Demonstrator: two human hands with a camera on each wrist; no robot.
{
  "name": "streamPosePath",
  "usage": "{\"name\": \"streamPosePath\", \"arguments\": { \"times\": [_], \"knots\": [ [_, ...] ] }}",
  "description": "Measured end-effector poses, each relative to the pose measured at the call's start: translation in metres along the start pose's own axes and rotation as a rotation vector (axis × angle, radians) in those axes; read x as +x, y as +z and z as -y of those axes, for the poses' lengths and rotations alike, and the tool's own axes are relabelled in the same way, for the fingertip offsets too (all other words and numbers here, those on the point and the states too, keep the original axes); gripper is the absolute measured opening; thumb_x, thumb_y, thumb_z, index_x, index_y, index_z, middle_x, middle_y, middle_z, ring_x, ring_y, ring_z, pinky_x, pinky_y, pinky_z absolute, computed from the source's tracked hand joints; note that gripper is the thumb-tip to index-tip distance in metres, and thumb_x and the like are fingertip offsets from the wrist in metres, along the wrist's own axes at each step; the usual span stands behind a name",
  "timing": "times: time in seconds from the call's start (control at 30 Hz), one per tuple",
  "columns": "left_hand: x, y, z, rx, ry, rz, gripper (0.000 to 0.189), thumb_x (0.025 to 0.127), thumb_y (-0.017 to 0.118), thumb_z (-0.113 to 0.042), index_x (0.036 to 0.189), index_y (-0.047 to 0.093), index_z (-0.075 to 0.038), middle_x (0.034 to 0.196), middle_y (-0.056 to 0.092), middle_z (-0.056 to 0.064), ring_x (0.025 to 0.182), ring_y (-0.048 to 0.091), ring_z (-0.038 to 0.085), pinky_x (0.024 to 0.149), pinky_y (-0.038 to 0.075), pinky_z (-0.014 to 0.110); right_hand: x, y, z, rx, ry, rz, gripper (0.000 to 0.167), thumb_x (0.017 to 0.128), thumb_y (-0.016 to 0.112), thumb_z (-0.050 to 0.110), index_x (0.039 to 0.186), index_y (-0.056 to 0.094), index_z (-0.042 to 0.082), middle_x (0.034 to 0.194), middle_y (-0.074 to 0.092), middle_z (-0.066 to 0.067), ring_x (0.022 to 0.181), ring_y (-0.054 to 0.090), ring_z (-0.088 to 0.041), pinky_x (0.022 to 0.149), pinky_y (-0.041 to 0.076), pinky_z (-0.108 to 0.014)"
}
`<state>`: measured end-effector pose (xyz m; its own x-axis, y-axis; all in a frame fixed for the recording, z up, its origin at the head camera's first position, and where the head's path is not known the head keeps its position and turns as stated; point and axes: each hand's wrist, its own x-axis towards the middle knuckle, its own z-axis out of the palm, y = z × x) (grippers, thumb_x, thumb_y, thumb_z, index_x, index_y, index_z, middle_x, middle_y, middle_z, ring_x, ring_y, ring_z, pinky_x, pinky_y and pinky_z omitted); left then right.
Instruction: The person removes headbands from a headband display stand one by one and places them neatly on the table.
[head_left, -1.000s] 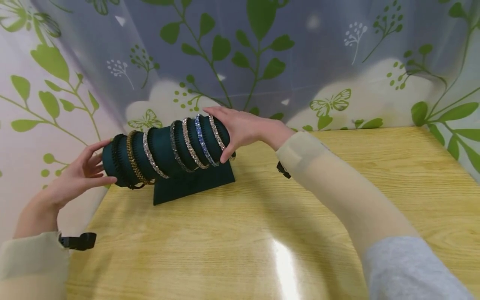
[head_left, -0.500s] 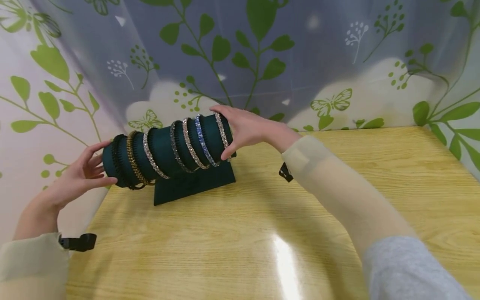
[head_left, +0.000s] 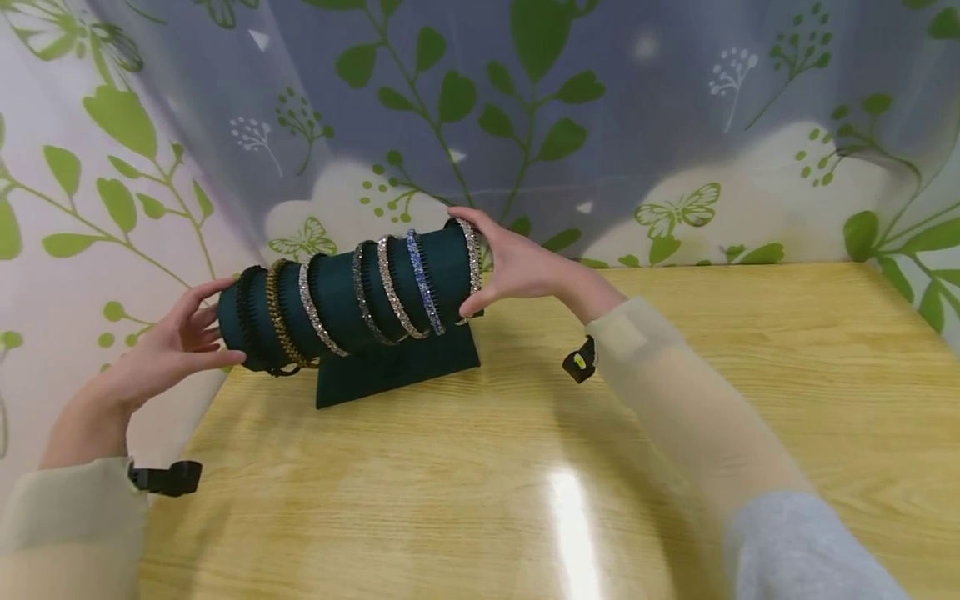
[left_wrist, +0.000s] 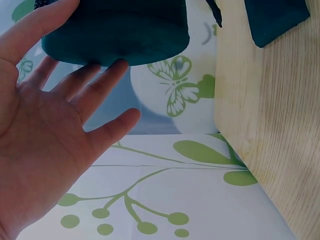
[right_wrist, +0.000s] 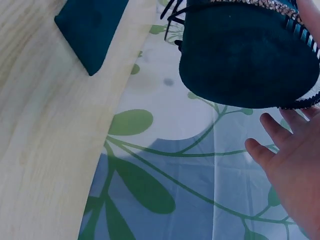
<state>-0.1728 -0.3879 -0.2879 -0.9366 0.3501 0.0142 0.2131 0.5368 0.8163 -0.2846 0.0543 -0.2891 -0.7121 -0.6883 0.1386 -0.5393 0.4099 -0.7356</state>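
Sparkly silver headband (head_left: 474, 258) is at the far right end of a dark green display roll (head_left: 335, 287), around the roll's edge; whether it touches the cloth there I cannot tell. Leftmost is a white curtain with green leaves (head_left: 116, 125), close behind the roll. In front of it come a pale sleeve (head_left: 71, 517) and a black wrist device (head_left: 167, 479). Next, the left hand (head_left: 153, 350) is spread at the roll's left end, thumb and forefinger at opposite edges; how firmly they press I cannot tell. Along the roll follow a black braided headband (head_left: 243, 317), a gold one (head_left: 276, 312), a silver one (head_left: 313, 304), then after bare cloth a dark glittery one (head_left: 366, 292), a pinkish one (head_left: 393, 287) and a blue one (head_left: 422, 283), nearest to the end headband. Below them, the stand's base (head_left: 405, 367) rests on the wooden table (head_left: 450, 500), lying just in front of the roll. The right hand (head_left: 517, 258) pinches the end headband between thumb and fingers, hiding part of it. Farther right are another wrist device (head_left: 580, 362), a second pale sleeve (head_left: 667, 400) and a grey upper sleeve (head_left: 806, 542).
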Motion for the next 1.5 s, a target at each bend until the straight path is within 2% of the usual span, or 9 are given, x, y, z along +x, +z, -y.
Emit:
{"name": "streamPosePath", "arguments": {
  "times": [0.23,0.47,0.6,0.67,0.7,0.83,0.93,1.3,1.5],
  "knots": [
    [0.004,0.007,-0.001,-0.031,0.009,0.007,0.090,0.089,0.064,0.007,0.155,0.015,-0.030,0.149,0.035,0.004,0.119,0.047,-0.005,0.090,0.039,0.013,-0.009,-0.001,-0.011,0.028,0.017,-0.042,0.120,0.066,0.091,0.035,0.155,0.010,0.027,0.160,0.009,-0.003,0.142,0.024,-0.029,0.103,0.034,-0.051],
    [-0.001,0.004,0.000,-0.098,0.000,-0.022,0.090,0.087,0.062,0.014,0.154,0.018,-0.027,0.143,0.040,-0.010,0.116,0.051,-0.004,0.088,0.041,0.012,-0.014,0.009,-0.037,0.190,-0.020,-0.095,0.110,0.074,0.087,0.016,0.155,0.011,0.014,0.158,0.017,-0.008,0.143,0.021,-0.027,0.111,0.023,-0.047],
    [-0.002,0.003,0.000,-0.112,0.000,-0.033,0.090,0.086,0.062,0.016,0.154,0.019,-0.025,0.139,0.043,-0.013,0.115,0.052,-0.003,0.088,0.042,0.013,-0.021,0.020,-0.058,0.220,-0.029,-0.109,0.115,0.072,0.086,0.039,0.154,0.011,0.010,0.157,0.019,-0.011,0.143,0.022,-0.029,0.111,0.021,-0.051],
    [-0.002,0.003,0.001,-0.129,0.014,-0.024,0.090,0.086,0.061,0.016,0.154,0.019,-0.025,0.139,0.044,-0.014,0.115,0.053,-0.003,0.088,0.042,0.013,-0.025,0.025,-0.065,0.231,-0.016,-0.114,0.118,0.070,0.086,0.043,0.154,0.010,0.008,0.156,0.019,-0.012,0.143,0.021,-0.030,0.111,0.019,-0.053],
    [-0.003,0.002,0.001,-0.141,0.027,-0.017,0.090,0.086,0.061,0.017,0.154,0.019,-0.025,0.139,0.044,-0.013,0.115,0.053,-0.003,0.088,0.042,0.013,-0.027,0.027,-0.068,0.228,-0.003,-0.121,0.118,0.070,0.086,0.043,0.153,0.011,0.008,0.156,0.019,-0.012,0.143,0.021,-0.031,0.111,0.020,-0.053],
    [-0.003,0.002,0.003,-0.168,0.050,0.005,0.090,0.087,0.061,0.016,0.154,0.019,-0.026,0.139,0.044,-0.013,0.115,0.053,-0.003,0.087,0.043,0.013,-0.039,0.027,-0.074,0.211,0.045,-0.141,0.109,0.074,0.087,0.019,0.151,0.012,0.005,0.155,0.020,-0.015,0.142,0.022,-0.032,0.112,0.019,-0.049],
    [-0.003,0.003,0.003,-0.181,0.050,-0.003,0.090,0.086,0.060,0.018,0.154,0.019,-0.025,0.137,0.045,-0.014,0.115,0.053,-0.002,0.087,0.044,0.014,-0.050,0.022,-0.076,0.201,0.070,-0.159,0.103,0.075,0.085,0.012,0.150,0.014,0.004,0.154,0.022,-0.018,0.142,0.022,-0.034,0.113,0.018,-0.049],
    [-0.001,0.003,0.003,-0.282,0.096,0.027,0.089,0.086,0.057,0.021,0.154,0.020,-0.023,0.137,0.046,-0.012,0.115,0.055,0.001,0.086,0.047,0.018,-0.084,-0.006,-0.079,0.120,0.190,-0.203,0.094,0.079,0.082,0.021,0.150,0.021,0.012,0.154,0.022,-0.022,0.141,0.022,-0.039,0.113,0.018,-0.049],
    [-0.001,0.004,0.005,-0.330,0.114,0.034,0.089,0.086,0.055,0.023,0.153,0.021,-0.022,0.135,0.049,-0.011,0.113,0.057,0.003,0.083,0.049,0.020,-0.087,-0.013,-0.079,0.068,0.141,-0.186,0.090,0.080,0.081,0.022,0.150,0.026,0.010,0.152,0.029,-0.017,0.140,0.026,-0.034,0.113,0.018,-0.048]
  ]
}}
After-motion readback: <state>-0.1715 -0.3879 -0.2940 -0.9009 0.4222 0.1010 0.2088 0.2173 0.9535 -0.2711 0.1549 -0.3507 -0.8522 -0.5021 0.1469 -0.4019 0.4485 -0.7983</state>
